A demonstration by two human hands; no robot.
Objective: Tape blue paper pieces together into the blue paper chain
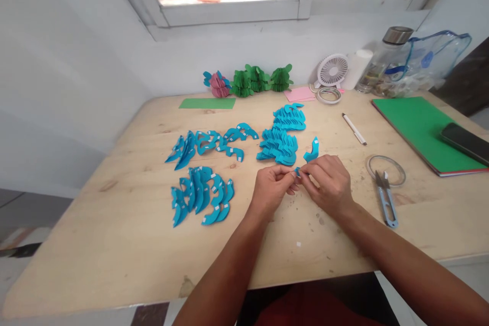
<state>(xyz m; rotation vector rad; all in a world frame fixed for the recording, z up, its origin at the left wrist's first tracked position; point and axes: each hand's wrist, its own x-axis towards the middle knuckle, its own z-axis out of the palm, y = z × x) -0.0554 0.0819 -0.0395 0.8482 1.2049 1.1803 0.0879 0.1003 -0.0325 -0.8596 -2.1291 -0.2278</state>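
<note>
Near the middle of the wooden table, my left hand (pixel 273 186) and my right hand (pixel 327 182) meet fingertip to fingertip, both pinching a small blue paper piece (pixel 297 171). Most of that piece is hidden by my fingers. Just beyond my right hand lies a curved blue paper cutout (pixel 312 150) with a white square on its tip. Stacked blue paper cutouts (pixel 278 146) sit right past my left hand. Farther left, blue cutouts with white squares are spread in an upper group (pixel 206 142) and a lower group (pixel 202 193).
On the right are thread snips (pixel 386 201), a tape ring (pixel 385 170), a white pen (pixel 354 129) and a phone (pixel 466 141) on green sheets (pixel 408 127). Along the wall stand green paper figures (pixel 257 80), a pink one (pixel 219 84), a small fan (pixel 332 70) and a bottle (pixel 382 58).
</note>
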